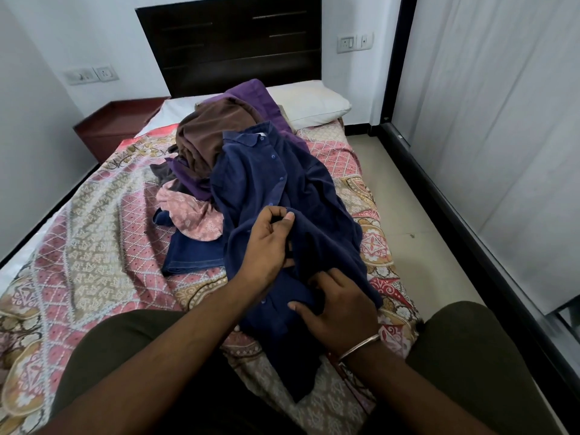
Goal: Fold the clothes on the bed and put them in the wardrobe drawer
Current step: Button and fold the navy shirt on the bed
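Navy shirt (pixel 270 183), buttoned, on bed (pixel 94 215) before clothes pile (pixel 201 146); left hand (pixel 266 246) fingers (pixel 279 215) pinch its placket, right hand (pixel 339 309) fingers (pixel 326 281) curl into the hem fabric.

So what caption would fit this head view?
Both hands, left and right, grip a navy shirt atop a clothes pile on the bed.

I can read no words, labels, brands or numbers anywhere here.
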`<state>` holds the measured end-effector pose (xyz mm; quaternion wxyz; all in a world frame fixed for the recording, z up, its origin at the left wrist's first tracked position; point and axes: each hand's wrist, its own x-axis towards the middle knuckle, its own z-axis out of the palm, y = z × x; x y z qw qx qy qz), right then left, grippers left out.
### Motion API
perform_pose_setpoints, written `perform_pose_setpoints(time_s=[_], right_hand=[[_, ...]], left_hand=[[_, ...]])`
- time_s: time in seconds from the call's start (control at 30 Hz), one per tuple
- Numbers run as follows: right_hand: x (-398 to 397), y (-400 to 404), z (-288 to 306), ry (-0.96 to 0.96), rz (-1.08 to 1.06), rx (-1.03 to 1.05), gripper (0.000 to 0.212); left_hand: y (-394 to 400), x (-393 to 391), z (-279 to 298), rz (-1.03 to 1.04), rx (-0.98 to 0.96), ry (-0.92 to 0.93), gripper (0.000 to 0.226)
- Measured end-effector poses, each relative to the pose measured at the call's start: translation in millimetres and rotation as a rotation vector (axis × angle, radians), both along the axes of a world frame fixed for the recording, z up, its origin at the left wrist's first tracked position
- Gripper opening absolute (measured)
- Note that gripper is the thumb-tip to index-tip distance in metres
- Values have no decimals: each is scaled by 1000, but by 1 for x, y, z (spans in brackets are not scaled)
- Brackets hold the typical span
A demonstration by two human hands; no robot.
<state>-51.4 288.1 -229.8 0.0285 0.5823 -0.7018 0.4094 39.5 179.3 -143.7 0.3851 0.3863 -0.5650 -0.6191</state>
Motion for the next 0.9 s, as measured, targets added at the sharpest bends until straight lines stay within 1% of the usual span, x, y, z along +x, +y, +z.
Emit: perform_pose_setpoints(time_s=[0.03, 0.1, 0.17, 0.2, 0.23, 0.33, 0.37, 0.43, 0.47, 0.5, 0.57, 0.6, 0.63, 0.67, 0.7, 0.73, 0.77, 0.8, 0.83, 0.9], right_hand=[[0, 0, -2, 19, 15, 12, 34], [-1, 0, -3, 41, 162, 2, 32], [0, 2, 1, 7, 330, 47, 39], [1, 3, 4, -43, 333, 65, 43], [1, 4, 5, -105, 274, 47, 43], [-5, 1, 1, -203, -34, -91, 23], [-9, -2, 1, -238, -128, -98, 26], [-25, -10, -4, -336, -276, -26, 48], [-33, -14, -8, -381, -302, 43, 54], [-40, -16, -11, -428, -290, 107, 51], [-48, -18, -16, -568, -199, 145, 27], [-49, -19, -17, -628, -168, 120, 16], [-49, -19, -16, -665, -157, 76, 9], [-50, -19, -13, -677, -159, 33, 7], [-50, -19, -9, -666, -162, -5, 8], [-53, -19, -5, -627, -171, -31, 9], [-56, -20, -2, -579, -180, -46, 9], [-60, -20, 0, -534, -186, -60, 10], [-65, -19, 1, -495, -183, -73, 11], [-73, -18, 1, -419, -166, -71, 16]], left_hand=[[-1, -1, 0, 17, 11, 2, 9], [-2, -3, 2, 54, 64, 27, 11], [-4, -5, 5, 73, 161, 107, 13], [-6, -4, 6, 80, 215, 150, 13], [-8, -4, 6, 84, 266, 192, 13], [-12, -3, 5, 103, 384, 330, 16], [-13, -4, 3, 104, 410, 363, 18], [-15, -5, -1, 89, 457, 396, 18], [-15, -5, -3, 69, 477, 411, 17], [-15, -5, -5, 36, 491, 429, 17], [-13, -3, -7, -74, 462, 429, 15], [-12, -3, -8, -134, 403, 376, 19], [-10, -2, -13, -177, 328, 279, 29], [-9, -3, -17, -199, 264, 143, 40], [-7, -3, -24, -205, 209, -33, 43], [-4, -3, -29, -220, 158, -216, 38], [-1, -3, -33, -233, 112, -367, 28], [2, -3, -36, -232, 88, -450, 20], [4, -4, -37, -208, 73, -474, 18], [4, -5, -34, -119, 75, -430, 20]])
